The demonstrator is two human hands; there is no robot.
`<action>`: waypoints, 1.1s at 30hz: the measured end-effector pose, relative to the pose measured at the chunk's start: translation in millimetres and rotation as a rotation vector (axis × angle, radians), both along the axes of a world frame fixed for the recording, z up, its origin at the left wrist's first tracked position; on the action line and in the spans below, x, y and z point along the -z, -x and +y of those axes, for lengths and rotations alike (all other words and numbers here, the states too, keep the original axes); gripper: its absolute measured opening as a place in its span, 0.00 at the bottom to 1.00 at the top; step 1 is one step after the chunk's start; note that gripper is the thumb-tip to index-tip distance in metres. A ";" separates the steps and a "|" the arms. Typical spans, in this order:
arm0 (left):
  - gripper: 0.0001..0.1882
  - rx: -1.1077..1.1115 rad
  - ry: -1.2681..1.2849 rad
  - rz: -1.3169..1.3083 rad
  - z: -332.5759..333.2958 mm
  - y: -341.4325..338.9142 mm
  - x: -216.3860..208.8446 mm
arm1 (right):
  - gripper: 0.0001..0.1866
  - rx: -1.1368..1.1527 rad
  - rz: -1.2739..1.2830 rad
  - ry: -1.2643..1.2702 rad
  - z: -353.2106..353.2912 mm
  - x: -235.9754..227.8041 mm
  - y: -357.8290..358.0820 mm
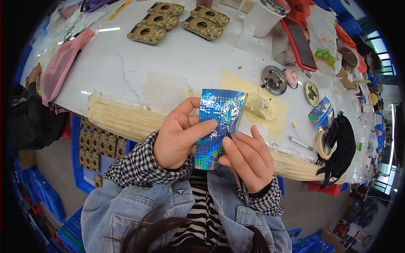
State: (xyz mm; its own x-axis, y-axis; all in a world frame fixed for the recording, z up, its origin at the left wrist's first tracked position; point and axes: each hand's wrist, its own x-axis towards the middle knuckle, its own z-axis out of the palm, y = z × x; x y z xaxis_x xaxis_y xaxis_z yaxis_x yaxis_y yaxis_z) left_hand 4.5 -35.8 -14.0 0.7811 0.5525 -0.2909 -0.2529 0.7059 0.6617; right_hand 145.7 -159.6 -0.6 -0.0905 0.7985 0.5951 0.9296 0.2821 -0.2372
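My left hand [179, 137] pinches a shiny holographic sheet [219, 122] of small stickers, thumb on its front and fingers behind. It is held upright above the near edge of the white table [168, 63]. My right hand [249, 158] grips thin black tweezers [236, 168], whose tip touches the sheet near its middle right. Both sleeves are black-and-white check under a denim jacket.
Several camouflage-patterned square pieces [177, 21] lie at the far side. Small round dishes [274, 80] with dark bits, a red phone [299, 42], a white cup [263, 17], a tape roll [322, 145] and another holographic sheet [320, 111] sit to the right. A pink mesh basket [63, 67] is left, beside another person's arm [29, 105].
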 end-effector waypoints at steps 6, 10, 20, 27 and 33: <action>0.19 0.000 0.009 0.008 -0.5 -0.5 -2.0 | 0.17 -0.013 0.030 -0.009 -0.8 2.1 -0.4; 0.20 0.013 0.013 -0.002 -0.5 -0.1 -3.3 | 0.16 -0.014 0.044 -0.008 -1.8 1.9 -0.5; 0.20 0.001 -0.013 -0.018 -0.8 0.5 1.0 | 0.18 -0.021 0.089 -0.009 -4.7 2.6 -1.8; 0.19 -0.125 -0.042 0.002 8.4 6.1 -0.6 | 0.19 0.052 0.134 0.029 -21.6 6.6 -10.5; 0.18 -0.275 -0.093 0.004 29.0 20.9 6.1 | 0.20 0.180 0.097 0.141 -38.4 34.7 -24.8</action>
State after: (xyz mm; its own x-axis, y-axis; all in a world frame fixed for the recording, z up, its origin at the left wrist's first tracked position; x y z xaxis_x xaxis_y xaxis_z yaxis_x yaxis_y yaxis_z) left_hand -16.4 -6.8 -20.1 0.5971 0.7679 -0.2322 -0.4237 0.5477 0.7215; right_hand 170.5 -197.9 -35.3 0.1130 0.8722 0.4760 0.9330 0.0716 -0.3527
